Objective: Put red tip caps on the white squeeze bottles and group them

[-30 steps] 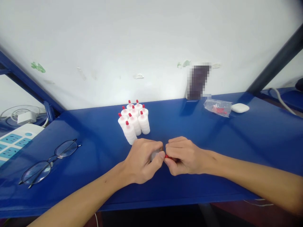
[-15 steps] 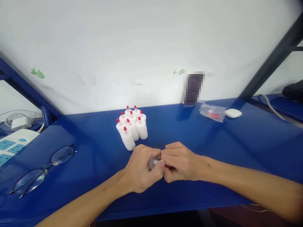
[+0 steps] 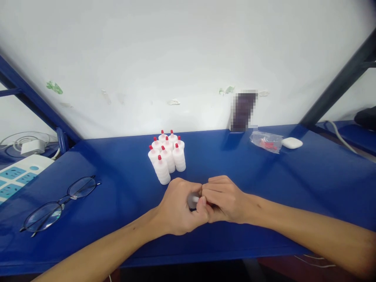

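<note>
1. Grey-white and translucent: holding one small squeeze bottle (image 3: 192,200) in the curled left hand (image 3: 179,207), over the near middle of the blue tabletop (image 3: 223,162), with the pale nozzle (image 3: 196,199) showing beside the thumb.
2. Closing the right hand (image 3: 227,199) narrowly, its curled fingers touching or nearly touching the left hand at the nozzle side; hiding whatever lies between the fingertips, so cannot tell what it is holding.
3. Facing nine white bottles (image 3: 162,170) with red caps (image 3: 159,157), standing upright in a tight cluster left of and farther off than the held bottle.
4. Judging by the thin plastic look, probably handling light and rather soft, giving under a squeeze and perhaps turning in a loose grip; hardly risking breakage, but likely bending at the slim nozzle if pushed sideways.
5. Gripping best around the body, just below the shoulder, with moderate pressure and leaving the nozzle free.
6. Having, at far right, a clear bag (image 3: 266,141) with red pieces (image 3: 268,145) inside, just beside a white rounded case (image 3: 292,143); having, at left, eyeglasses (image 3: 62,202) lying near a power strip (image 3: 25,172).
</note>
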Motion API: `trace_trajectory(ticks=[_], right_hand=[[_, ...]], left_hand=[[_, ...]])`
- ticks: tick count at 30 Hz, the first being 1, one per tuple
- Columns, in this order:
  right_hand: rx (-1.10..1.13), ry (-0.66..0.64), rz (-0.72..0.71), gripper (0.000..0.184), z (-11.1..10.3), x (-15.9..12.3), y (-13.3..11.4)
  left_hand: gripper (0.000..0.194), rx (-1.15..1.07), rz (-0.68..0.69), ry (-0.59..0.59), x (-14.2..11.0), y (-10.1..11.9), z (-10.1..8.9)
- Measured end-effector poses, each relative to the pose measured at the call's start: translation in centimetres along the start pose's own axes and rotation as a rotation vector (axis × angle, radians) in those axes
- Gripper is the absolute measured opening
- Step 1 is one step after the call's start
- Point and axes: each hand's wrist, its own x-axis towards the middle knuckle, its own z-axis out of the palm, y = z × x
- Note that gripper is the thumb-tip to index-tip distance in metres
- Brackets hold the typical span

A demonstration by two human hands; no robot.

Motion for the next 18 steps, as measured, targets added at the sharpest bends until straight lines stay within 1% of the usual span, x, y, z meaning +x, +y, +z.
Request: trace_trajectory(ticks=[6,9,10,12,15,17,18], right_hand=[[0.177,-0.021,0.078,0.027,0.2,-0.3,0.3],[0.204,-0.007,0.14,0.03,-0.3,-0.2,0.5],[0.2,-0.008,0.186,0.031,-0.6,-0.2,0.6],[0.185,-0.002,0.302,0.035,-1.2,0.0,1.0],[0.191,0.017,0.444,0.04,-2.0,0.1,2.2],[0.211,-0.046,0.513,0.04,-2.1,-0.1,3.1],[0.213,-0.11,0.541,0.039,-2.1,-0.2,3.4]], left_hand=[[0.038,-0.064,0.011,0.007,0.1,-0.2,-0.3],[0.038,-0.155,-0.037,-0.002,0.0,-0.3,-0.4],[0.04,-0.203,-0.071,0.014,-0.1,-0.3,-0.4],[0.043,-0.298,-0.156,0.092,0.0,-0.4,-0.3],[0.04,-0.39,-0.254,0.214,0.1,-0.6,0.0],[0.037,-0.425,-0.277,0.247,0.2,-0.6,0.2],[0.037,-0.437,-0.28,0.245,0.2,-0.7,0.2]])
